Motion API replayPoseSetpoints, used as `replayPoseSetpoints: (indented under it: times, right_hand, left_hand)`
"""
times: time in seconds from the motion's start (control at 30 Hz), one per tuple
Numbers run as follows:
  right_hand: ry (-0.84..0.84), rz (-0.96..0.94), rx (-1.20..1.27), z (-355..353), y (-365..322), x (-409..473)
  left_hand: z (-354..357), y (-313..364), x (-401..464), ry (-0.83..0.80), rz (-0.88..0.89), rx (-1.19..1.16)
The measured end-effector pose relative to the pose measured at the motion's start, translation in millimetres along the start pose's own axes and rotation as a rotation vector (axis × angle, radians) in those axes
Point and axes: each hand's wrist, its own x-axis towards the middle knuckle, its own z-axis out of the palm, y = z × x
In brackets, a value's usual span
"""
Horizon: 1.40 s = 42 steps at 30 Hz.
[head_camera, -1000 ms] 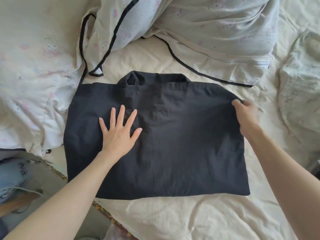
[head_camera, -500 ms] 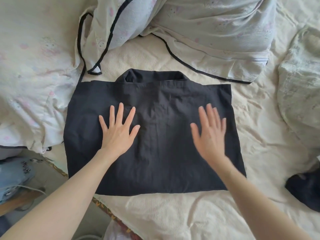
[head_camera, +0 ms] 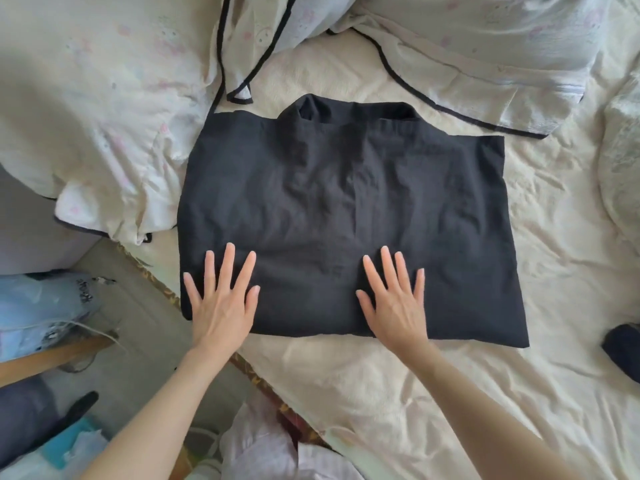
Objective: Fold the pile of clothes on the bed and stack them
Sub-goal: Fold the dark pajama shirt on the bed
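A black garment (head_camera: 346, 202) lies folded into a wide rectangle on the cream bed sheet (head_camera: 381, 393), its collar end pointing away from me. My left hand (head_camera: 223, 299) lies flat with spread fingers on the garment's near left corner. My right hand (head_camera: 394, 299) presses flat on the near edge, a little right of the middle. Both palms face down and hold nothing.
A pale printed duvet with black piping (head_camera: 104, 98) is bunched at the left and along the back. Another dark piece of clothing (head_camera: 623, 348) shows at the right edge. Left of the bed are the floor, a light blue bag (head_camera: 38, 306) and white cloth (head_camera: 270, 452).
My right hand let go of the garment's far right corner and came to lie flat on it. Both hands then slid toward me to the near edge.
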Motion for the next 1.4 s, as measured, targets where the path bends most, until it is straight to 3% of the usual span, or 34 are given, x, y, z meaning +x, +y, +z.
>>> replayPoseSetpoints:
  times: [0.1,0.2,0.3,0.43,0.63,0.73,0.9,1.0,1.13,1.23,1.4]
  right_hand:
    - [0.017,0.089,-0.036,-6.6,14.5,2.4]
    - [0.081,-0.029,-0.018,-10.5,-1.6,-15.4]
    - [0.059,-0.144,0.001,2.3,-28.1,-45.0]
    - [-0.029,-0.118,0.006,31.4,-46.9,-62.0]
    - [0.011,-0.107,-0.036,37.8,-55.5,-64.0]
    - [0.001,-0.107,-0.057,41.9,-57.8,-65.7]
    - [-0.076,-0.068,-0.076,49.6,-56.0,-61.9]
    - [-0.140,-0.076,-0.065,47.7,-54.9,-55.3]
    - [-0.235,-0.112,0.005,32.9,-50.3,-48.8]
    - [-0.274,-0.091,0.223,13.2,-44.7,-52.8]
    - [-0.199,0.164,0.831,-26.0,-9.2,-71.6]
  left_hand:
    - [-3.7,-22.0,-0.8,0.028,-0.142,-0.080]
    - [-1.5,-37.0,-18.5,0.066,-0.311,-0.261]
    - [9.2,-41.1,-40.8,0.106,-0.466,-0.624]
    - [21.2,-48.6,-47.8,0.047,-0.790,-1.189]
    - [23.9,-70.8,-31.8,-0.104,-0.997,-1.914]
    - [16.8,-75.5,-28.8,-0.162,-1.090,-2.108]
    - [5.9,-82.1,-41.3,-0.151,-1.079,-2.063]
    - [-9.4,-76.4,-55.4,0.033,-1.032,-1.972]
    - [-37.9,-47.1,-71.9,0.356,-0.844,-1.650]
    - [-61.1,-15.6,-74.9,0.484,-0.710,-1.469]
    - [-93.5,65.9,-64.3,0.619,-0.391,-1.122]
